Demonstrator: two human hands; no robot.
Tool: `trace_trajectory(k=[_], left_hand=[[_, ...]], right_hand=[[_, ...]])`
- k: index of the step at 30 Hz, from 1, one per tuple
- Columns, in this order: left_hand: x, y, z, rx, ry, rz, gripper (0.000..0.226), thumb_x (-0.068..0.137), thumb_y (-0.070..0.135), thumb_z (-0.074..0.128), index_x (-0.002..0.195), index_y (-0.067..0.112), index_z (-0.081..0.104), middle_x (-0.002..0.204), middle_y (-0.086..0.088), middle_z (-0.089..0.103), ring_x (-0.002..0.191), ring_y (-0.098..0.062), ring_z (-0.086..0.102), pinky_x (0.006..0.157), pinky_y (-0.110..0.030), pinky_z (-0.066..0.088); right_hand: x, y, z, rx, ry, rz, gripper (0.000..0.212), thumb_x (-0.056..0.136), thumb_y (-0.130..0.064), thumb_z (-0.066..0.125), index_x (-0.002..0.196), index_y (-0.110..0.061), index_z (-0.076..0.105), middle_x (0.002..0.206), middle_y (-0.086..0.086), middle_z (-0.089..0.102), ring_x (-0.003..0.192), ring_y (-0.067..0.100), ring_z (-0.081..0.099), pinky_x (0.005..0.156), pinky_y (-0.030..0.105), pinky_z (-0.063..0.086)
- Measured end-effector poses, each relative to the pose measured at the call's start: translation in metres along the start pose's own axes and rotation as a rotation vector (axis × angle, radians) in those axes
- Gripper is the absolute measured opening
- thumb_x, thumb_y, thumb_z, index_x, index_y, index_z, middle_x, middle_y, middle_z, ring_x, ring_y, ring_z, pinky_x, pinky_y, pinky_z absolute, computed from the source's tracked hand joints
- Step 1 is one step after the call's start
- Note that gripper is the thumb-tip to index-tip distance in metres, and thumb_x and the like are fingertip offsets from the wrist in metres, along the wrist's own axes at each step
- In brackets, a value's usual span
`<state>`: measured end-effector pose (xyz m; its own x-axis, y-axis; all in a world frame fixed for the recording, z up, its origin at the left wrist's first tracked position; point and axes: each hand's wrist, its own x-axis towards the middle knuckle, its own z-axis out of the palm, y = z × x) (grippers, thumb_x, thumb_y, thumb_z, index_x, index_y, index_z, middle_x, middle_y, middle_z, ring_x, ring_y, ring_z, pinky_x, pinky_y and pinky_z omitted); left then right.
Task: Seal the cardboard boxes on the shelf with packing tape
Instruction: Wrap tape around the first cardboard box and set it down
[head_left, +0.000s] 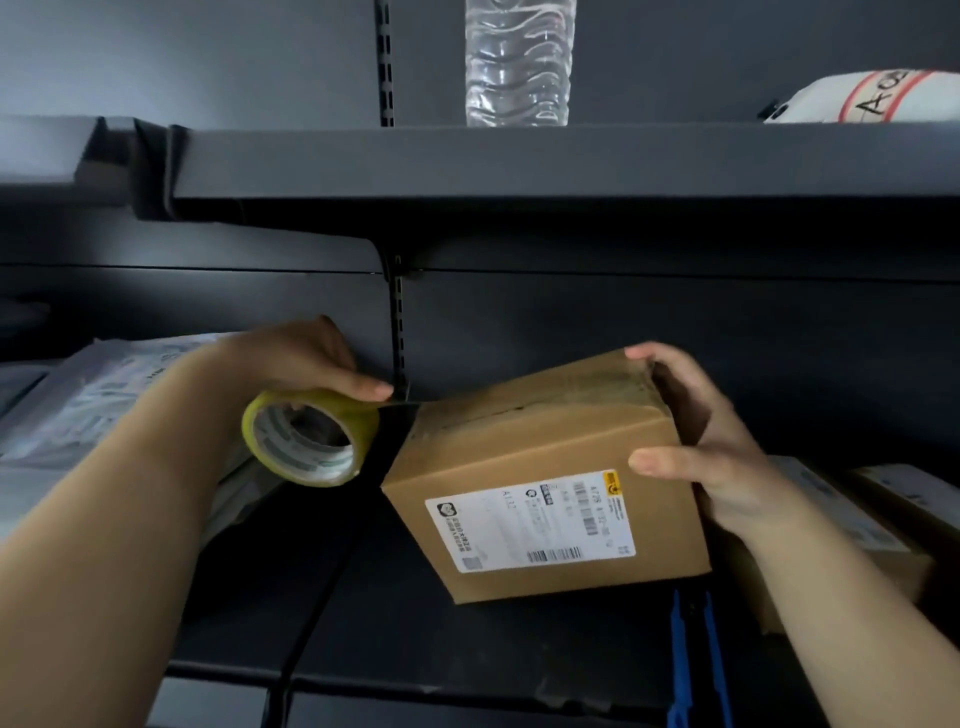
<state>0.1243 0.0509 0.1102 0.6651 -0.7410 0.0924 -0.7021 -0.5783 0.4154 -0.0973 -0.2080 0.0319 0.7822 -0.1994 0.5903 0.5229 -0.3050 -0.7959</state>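
Tilted brown cardboard box (540, 467), white label (530, 525)

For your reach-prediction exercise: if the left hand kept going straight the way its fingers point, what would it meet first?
Probably the brown cardboard box, at its near top corner; the left hand holding the yellow tape roll points right toward it, though depth is unclear.

A clear plastic bottle (518, 62) stands on the upper shelf at twelve o'clock, a white labelled bundle (872, 96) at two. Grey mailer bags (104, 395) lie at nine; blue plastic strips (693, 670) at five.
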Motion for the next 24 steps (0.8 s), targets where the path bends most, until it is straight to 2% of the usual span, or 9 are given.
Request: trace_trajectory(k=[5, 10, 14, 16, 18, 20, 21, 22, 24], left_hand=[[0.018, -0.004, 0.025, 0.001, -0.056, -0.066, 0.073, 0.021, 0.084, 0.065, 0.048, 0.016, 0.066, 0.044, 0.002, 0.059, 0.039, -0.005, 0.054, 0.04, -0.016, 0.04], [0.036, -0.004, 0.043, 0.014, -0.172, -0.109, 0.074, 0.026, 0.083, 0.067, 0.056, 0.015, 0.067, 0.049, 0.002, 0.059, 0.044, -0.008, 0.055, 0.045, -0.018, 0.042], [0.046, 0.0, 0.047, 0.013, -0.308, -0.17, 0.075, 0.037, 0.08, 0.065, 0.062, 0.01, 0.065, 0.058, -0.006, 0.059, 0.055, -0.018, 0.055, 0.056, -0.026, 0.044], [0.049, 0.007, 0.048, 0.004, -0.378, -0.195, 0.071, 0.04, 0.075, 0.064, 0.064, 0.009, 0.062, 0.058, -0.004, 0.056, 0.055, -0.016, 0.053, 0.056, -0.025, 0.043], [0.051, 0.013, 0.049, 0.014, -0.41, -0.201, 0.082, 0.037, 0.076, 0.062, 0.083, 0.008, 0.064, 0.071, -0.007, 0.057, 0.066, -0.017, 0.053, 0.064, -0.026, 0.044], [0.053, 0.014, 0.05, 0.015, -0.408, -0.214, 0.093, 0.039, 0.074, 0.063, 0.1, 0.004, 0.065, 0.085, -0.011, 0.06, 0.077, -0.019, 0.055, 0.071, -0.029, 0.046], [0.054, 0.015, 0.051, 0.016, -0.403, -0.226, 0.093, 0.041, 0.073, 0.063, 0.103, 0.004, 0.065, 0.087, -0.012, 0.061, 0.077, -0.019, 0.055, 0.071, -0.029, 0.046], [0.053, 0.016, 0.052, 0.016, -0.398, -0.235, 0.092, 0.042, 0.073, 0.063, 0.101, 0.004, 0.066, 0.083, -0.011, 0.06, 0.075, -0.019, 0.055, 0.067, -0.028, 0.046], [0.051, 0.016, 0.054, 0.008, -0.396, -0.222, 0.082, 0.041, 0.075, 0.062, 0.086, 0.006, 0.066, 0.072, -0.007, 0.058, 0.067, -0.017, 0.053, 0.061, -0.027, 0.044]], right_hand=[[-0.006, 0.011, -0.008, 0.02, -0.004, 0.038, 0.075, 0.04, -0.021, 0.078, 0.111, -0.029, 0.052, 0.102, -0.014, 0.064, 0.093, 0.01, 0.061, 0.074, 0.022, 0.05], [-0.011, 0.018, -0.015, 0.022, -0.019, 0.118, 0.077, 0.04, -0.02, 0.079, 0.111, -0.03, 0.051, 0.102, -0.013, 0.065, 0.094, 0.013, 0.063, 0.073, 0.023, 0.052], [-0.013, 0.009, -0.026, -0.095, -0.073, 0.334, 0.087, 0.037, -0.018, 0.083, 0.115, -0.036, 0.049, 0.116, -0.008, 0.059, 0.107, 0.014, 0.058, 0.08, 0.023, 0.049], [-0.012, -0.007, -0.032, -0.278, -0.157, 0.485, 0.093, 0.043, -0.022, 0.087, 0.122, -0.045, 0.043, 0.134, -0.011, 0.047, 0.121, 0.011, 0.048, 0.097, 0.028, 0.042], [-0.008, -0.025, -0.032, -0.564, -0.209, 0.565, 0.111, 0.046, -0.05, 0.088, 0.135, -0.056, 0.021, 0.15, -0.024, 0.016, 0.138, 0.001, 0.015, 0.114, 0.033, 0.019], [0.001, -0.04, -0.016, -0.9, -0.226, 0.375, 0.121, 0.046, -0.078, 0.067, 0.139, -0.053, -0.006, 0.142, -0.035, -0.018, 0.13, -0.014, -0.023, 0.113, 0.032, -0.008], [0.008, -0.043, -0.002, -1.035, -0.284, 0.234, 0.119, 0.05, -0.085, 0.057, 0.14, -0.048, -0.012, 0.138, -0.033, -0.026, 0.126, -0.014, -0.03, 0.111, 0.031, -0.014], [0.015, -0.044, 0.014, -1.104, -0.385, 0.145, 0.114, 0.057, -0.084, 0.051, 0.142, -0.042, -0.012, 0.139, -0.03, -0.027, 0.129, -0.011, -0.03, 0.11, 0.031, -0.017], [0.024, -0.035, 0.045, -1.144, -0.617, 0.138, 0.099, 0.071, -0.077, 0.045, 0.146, -0.036, -0.005, 0.148, -0.024, -0.017, 0.136, -0.007, -0.017, 0.112, 0.032, -0.013]])
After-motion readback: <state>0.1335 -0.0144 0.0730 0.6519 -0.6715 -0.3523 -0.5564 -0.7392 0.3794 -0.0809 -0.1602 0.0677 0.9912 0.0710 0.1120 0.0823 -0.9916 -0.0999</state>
